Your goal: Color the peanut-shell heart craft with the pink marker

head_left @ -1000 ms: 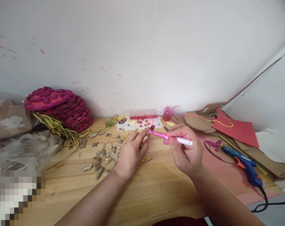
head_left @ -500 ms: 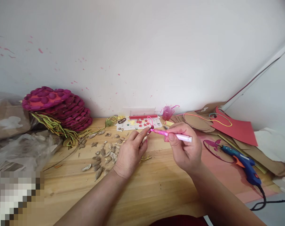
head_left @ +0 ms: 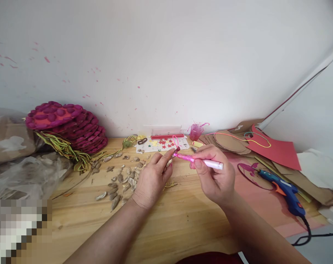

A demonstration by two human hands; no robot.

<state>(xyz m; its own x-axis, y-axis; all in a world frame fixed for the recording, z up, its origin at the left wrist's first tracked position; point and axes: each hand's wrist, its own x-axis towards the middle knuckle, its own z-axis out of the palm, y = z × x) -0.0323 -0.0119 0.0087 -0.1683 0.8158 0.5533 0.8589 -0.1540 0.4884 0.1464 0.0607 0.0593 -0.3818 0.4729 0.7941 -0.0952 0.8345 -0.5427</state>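
Observation:
Between the thumb and fingers of my left hand (head_left: 152, 178) is a small disc-like piece (head_left: 170, 160) seen nearly edge-on, with shells and a pink cord loop (head_left: 175, 141) at its top. Part of it is hidden by the fingers. My right hand (head_left: 217, 172) grips a white-handled brush or pen (head_left: 212, 164), its front half smeared bright pink. The pink tip touches the piece near its dark pink top. Pink stains mark the right fingertips. Loose peanut shells (head_left: 129, 172) lie left of my left hand.
Stacked magenta shell-covered discs (head_left: 73, 126) and coloured cords (head_left: 73, 150) stand left, beside plastic bags (head_left: 26, 172). Behind my hands are a star sheet (head_left: 166, 143) and a pink-stained cup (head_left: 196, 132). Cardboard discs (head_left: 229, 142), red card (head_left: 279, 148) and a blue glue gun (head_left: 284, 192) lie right.
My right hand has shifted slightly left and down, and the pink tip has moved a little lower along the piece. My left hand holds almost still.

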